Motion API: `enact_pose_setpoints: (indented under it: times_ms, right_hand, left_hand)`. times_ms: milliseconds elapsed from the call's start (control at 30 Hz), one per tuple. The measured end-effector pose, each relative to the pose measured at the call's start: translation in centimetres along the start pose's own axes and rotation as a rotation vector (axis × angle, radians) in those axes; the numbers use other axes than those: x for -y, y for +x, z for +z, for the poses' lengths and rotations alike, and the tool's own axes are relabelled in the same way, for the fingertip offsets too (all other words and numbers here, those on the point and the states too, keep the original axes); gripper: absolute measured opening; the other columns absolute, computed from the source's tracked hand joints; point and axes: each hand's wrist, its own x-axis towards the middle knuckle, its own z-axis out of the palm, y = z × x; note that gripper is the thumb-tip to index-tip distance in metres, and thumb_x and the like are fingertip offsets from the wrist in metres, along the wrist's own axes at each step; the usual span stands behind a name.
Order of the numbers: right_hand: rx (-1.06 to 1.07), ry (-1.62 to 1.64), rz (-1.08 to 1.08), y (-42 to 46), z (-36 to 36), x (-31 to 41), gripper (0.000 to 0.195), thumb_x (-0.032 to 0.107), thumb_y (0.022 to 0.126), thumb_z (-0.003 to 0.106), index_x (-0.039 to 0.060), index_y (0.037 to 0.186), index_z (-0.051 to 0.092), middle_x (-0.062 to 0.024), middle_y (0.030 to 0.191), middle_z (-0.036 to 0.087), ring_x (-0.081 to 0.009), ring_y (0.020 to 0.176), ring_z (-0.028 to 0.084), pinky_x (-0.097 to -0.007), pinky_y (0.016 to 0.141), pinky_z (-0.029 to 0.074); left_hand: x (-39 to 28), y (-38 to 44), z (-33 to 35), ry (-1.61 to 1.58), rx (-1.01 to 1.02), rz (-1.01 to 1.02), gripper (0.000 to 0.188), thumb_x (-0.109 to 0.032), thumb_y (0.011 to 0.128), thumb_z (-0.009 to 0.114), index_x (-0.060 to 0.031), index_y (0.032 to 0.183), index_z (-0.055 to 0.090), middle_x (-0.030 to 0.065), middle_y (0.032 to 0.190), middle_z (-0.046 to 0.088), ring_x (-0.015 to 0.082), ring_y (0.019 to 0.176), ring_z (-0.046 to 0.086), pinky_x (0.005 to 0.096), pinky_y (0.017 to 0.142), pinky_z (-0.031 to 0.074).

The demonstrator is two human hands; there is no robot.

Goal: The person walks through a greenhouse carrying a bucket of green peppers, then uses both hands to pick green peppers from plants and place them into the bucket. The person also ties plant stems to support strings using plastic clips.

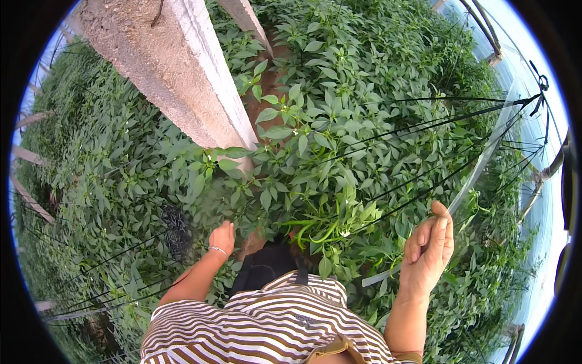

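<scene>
My right hand (427, 248) is raised at the right with its fingers closed on a clear plastic strip (475, 173). The strip slants from the upper right down to the hand, and its loose end shows below. Low over the leaves at left centre is my left hand (222, 239), with a thin bracelet at the wrist; its fingertips are turned away, so whether it grips anything is hidden. A black tangled bundle (176, 232) lies to its left among the foliage. Between my hands, long green chili peppers (313, 230) hang on a leafy pepper plant (350, 214).
A thick concrete post (182, 77) slants through the upper left. Black cords (436, 120) run from a knot at the upper right into the plants. Dense pepper foliage (113, 191) surrounds me, with a strip of bare soil (270, 91) ahead. Plastic sheeting (541, 182) lines the right.
</scene>
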Motion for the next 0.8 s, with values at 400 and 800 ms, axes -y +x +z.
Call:
enact_pose_setpoints:
  times_ms: [400,800]
  right_hand:
    - [0.067,0.13,0.081,0.1,1.6,-2.5,0.028,0.029,0.095,0.046,0.0045,0.106,0.053,0.0004,0.066,0.047,-0.0039,0.039,0.03,-0.0172,0.034,0.025]
    - [0.067,0.121,0.242,0.8,2.5,-3.5,0.028,0.031,0.094,0.046,0.007,0.106,0.052,0.0002,0.064,0.048,-0.0053,0.039,0.033,-0.0182,0.034,0.025]
  left_hand:
    - [17.5,-11.5,1.1,0.817,0.598,-0.638,0.04,-0.025,0.078,0.063,-0.0132,0.116,0.057,0.0057,0.12,0.053,0.0245,0.116,0.045,0.0408,0.089,0.038]
    - [-18.8,16.4,-0.9,-1.272,0.009,0.121,0.027,-0.023,0.092,0.049,-0.0059,0.111,0.058,0.0024,0.084,0.059,0.0085,0.068,0.053,0.0229,0.061,0.044]
